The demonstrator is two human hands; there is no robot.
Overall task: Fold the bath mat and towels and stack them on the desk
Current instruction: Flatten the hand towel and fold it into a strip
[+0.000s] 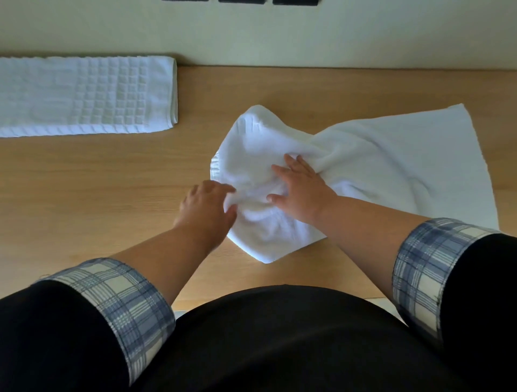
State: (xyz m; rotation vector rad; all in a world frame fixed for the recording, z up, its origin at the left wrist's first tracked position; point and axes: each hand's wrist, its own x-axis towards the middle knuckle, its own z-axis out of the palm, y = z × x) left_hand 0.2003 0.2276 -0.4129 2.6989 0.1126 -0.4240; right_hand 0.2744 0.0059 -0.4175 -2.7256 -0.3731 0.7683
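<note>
A white towel (377, 156) lies rumpled on the wooden desk (98, 182), spread flat at its right end and bunched at its left. My left hand (205, 208) pinches a fold at the towel's bunched left edge between thumb and fingers. My right hand (300, 190) lies on top of the towel's middle with fingers spread, pressing the cloth down. A folded white bath mat (84, 95) with a raised square pattern rests flat at the back left of the desk, apart from both hands.
The desk butts against a pale wall (279, 36) at the back. Several dark rectangular objects (240, 1) show at the top edge on the wall. My black top with plaid cuffs fills the bottom of the view.
</note>
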